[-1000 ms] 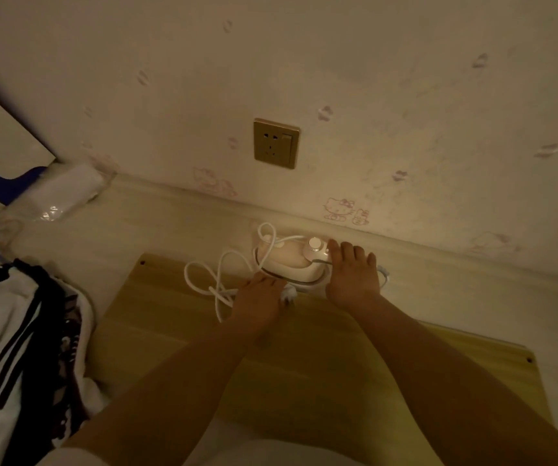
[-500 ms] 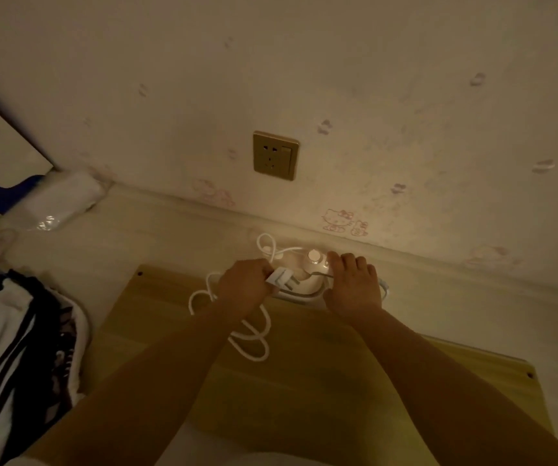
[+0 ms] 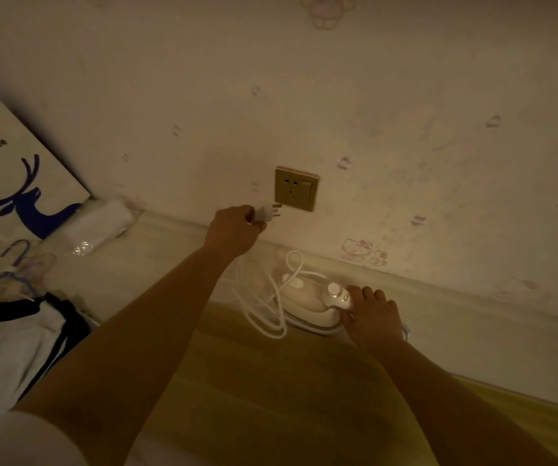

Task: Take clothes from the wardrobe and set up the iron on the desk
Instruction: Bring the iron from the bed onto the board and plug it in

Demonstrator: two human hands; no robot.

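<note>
A small white iron (image 3: 308,306) lies flat at the far edge of the wooden desk (image 3: 271,391), close to the wall. My right hand (image 3: 370,319) rests on its right end beside the dial, fingers laid over the housing. My left hand (image 3: 234,230) grips the white plug (image 3: 266,212), raised with its prongs pointing at the lower left corner of the gold wall socket (image 3: 296,188). The white cord (image 3: 264,307) trails in loops from the plug down to the iron. White clothes with black stripes (image 3: 12,334) lie at the left.
A white paper bag with a blue deer print (image 3: 18,169) leans on the wall at the left, a clear plastic packet (image 3: 99,227) next to it. Clothes hangers (image 3: 18,264) lie above the clothes. The wall has cartoon stickers.
My left hand picked the plug up off the desk and lifted it to the wall socket, dragging the cord upward. My right hand stayed on the iron.
</note>
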